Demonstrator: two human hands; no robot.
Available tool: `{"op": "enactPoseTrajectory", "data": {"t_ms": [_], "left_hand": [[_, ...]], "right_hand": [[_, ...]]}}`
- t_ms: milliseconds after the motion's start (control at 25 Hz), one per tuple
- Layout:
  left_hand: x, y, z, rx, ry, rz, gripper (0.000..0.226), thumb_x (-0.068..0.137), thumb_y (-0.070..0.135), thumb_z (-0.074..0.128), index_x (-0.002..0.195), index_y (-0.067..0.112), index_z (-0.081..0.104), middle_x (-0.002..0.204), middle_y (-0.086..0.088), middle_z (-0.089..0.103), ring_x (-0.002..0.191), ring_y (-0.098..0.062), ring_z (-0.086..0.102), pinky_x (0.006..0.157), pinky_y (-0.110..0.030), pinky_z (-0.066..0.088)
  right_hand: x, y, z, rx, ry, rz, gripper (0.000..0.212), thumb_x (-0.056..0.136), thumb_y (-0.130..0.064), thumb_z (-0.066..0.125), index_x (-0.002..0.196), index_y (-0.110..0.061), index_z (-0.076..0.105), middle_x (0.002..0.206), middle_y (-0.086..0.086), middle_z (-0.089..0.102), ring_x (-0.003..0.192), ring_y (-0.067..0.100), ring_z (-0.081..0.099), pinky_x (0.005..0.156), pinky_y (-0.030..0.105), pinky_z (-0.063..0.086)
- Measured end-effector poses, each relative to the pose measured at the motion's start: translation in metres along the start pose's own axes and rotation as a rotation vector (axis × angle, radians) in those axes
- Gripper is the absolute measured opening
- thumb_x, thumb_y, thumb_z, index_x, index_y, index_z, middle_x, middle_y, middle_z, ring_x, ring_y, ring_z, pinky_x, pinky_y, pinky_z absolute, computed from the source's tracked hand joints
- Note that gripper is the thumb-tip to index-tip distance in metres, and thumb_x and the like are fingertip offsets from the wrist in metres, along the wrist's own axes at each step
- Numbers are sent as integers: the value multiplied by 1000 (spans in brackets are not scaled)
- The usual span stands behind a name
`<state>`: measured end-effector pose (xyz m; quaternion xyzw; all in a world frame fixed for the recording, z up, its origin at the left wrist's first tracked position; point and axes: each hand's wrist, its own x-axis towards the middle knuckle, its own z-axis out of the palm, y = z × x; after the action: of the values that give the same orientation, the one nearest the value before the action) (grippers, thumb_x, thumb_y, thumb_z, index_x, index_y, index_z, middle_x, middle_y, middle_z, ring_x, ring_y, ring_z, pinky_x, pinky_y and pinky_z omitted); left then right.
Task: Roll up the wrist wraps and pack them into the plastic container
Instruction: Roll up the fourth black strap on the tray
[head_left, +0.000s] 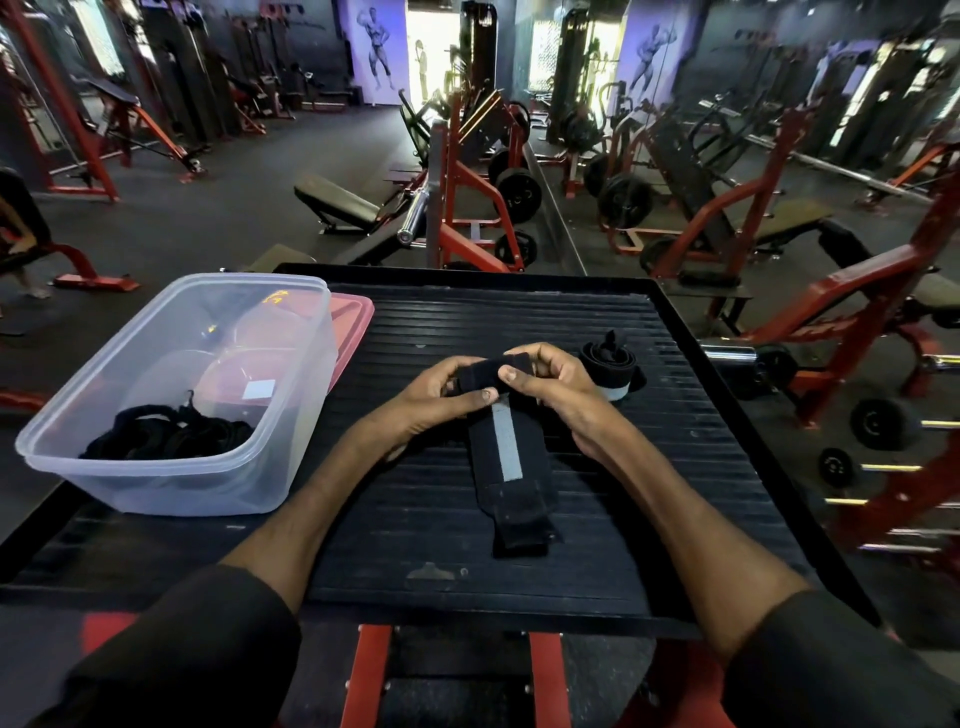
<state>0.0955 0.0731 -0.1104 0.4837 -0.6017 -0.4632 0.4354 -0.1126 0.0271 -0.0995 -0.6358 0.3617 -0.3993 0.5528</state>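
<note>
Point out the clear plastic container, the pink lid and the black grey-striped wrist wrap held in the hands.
clear plastic container (156, 488): head view, bare front wall.
pink lid (356, 322): head view, exposed right edge.
black grey-striped wrist wrap (506, 447): head view, grey stripe of the unrolled tail.

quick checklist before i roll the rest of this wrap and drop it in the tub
1. Grip on the rolled end: left hand and right hand both pinch the wrist wrap: ok.
2. Tail lies straight on the platform, pointing toward the person: ok.
3. Roll complete: most of the length is unrolled: not ok.
4. Plastic container open, with bare space beyond the packed wraps: ok.
5. Pink lid out of the way, under the container's far end: ok.
6. Second wrap beside the right hand coiled tight and fastened: cannot tell.
</note>
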Motion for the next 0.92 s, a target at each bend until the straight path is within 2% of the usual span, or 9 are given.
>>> {"op": "enactPoseTrajectory", "data": {"t_ms": [120,280,360,440,560,640,720,800,920], "left_hand": [[1,-2,1,89,85,96,49,78,10,85,121,14,62,113,3,68,99,-3,64,87,-20,51],[1,-6,5,274,123,182,52,62,27,92,102,37,61,105,17,67,99,-8,65,85,-29,55],[-1,-4,8,338,141,256,51,67,20,92,103,33,59,104,13,66,94,-4,63,79,-20,51],[-3,-1,10,435,169,360,49,70,19,90,106,27,58,104,9,66,90,0,63,77,-13,47],[-5,0,9,529,192,447,49,73,23,88,110,27,56,110,8,69,100,-2,66,85,-16,50],[-3,1,8,443,176,372,50,75,14,87,113,26,57,117,7,67,109,1,63,90,-14,48],[-2,6,6,145,98,163,50,81,7,82,121,23,57,126,3,63,114,-2,61,93,-21,50],[-2,8,5,-96,11,-26,47,88,14,76,128,27,55,130,1,62,115,-8,62,88,-27,54],[1,0,4,-90,-3,-78,40,90,22,74,123,33,54,123,0,66,109,-10,63,82,-26,52]], "right_hand": [[-1,-3,0,-4,-53,17,38,82,-2,81,117,-9,68,91,-3,70,85,6,66,78,21,53],[1,-14,-8,191,-199,208,41,83,10,70,113,-17,67,97,0,71,88,14,67,74,23,54],[1,-17,-10,332,-202,267,38,86,-5,70,122,-18,64,107,1,73,95,15,69,80,32,56],[3,-15,-7,156,-194,309,34,92,-27,70,125,-20,62,110,-1,71,100,15,67,86,34,52],[5,-5,-4,-79,-266,328,43,94,-51,64,123,-19,62,112,1,74,109,22,68,97,39,49],[4,-7,-6,-22,-229,298,38,95,-47,65,120,-19,63,109,1,75,106,22,71,93,38,54],[3,-9,-8,47,-145,241,31,93,-38,71,118,-20,66,106,-1,75,99,17,72,89,37,56],[3,-5,-10,79,-107,172,34,88,-23,79,119,-20,68,106,0,74,101,19,72,93,43,56],[1,0,-8,85,-126,127,46,79,0,82,118,-19,69,106,4,71,103,22,68,98,47,52]]}}
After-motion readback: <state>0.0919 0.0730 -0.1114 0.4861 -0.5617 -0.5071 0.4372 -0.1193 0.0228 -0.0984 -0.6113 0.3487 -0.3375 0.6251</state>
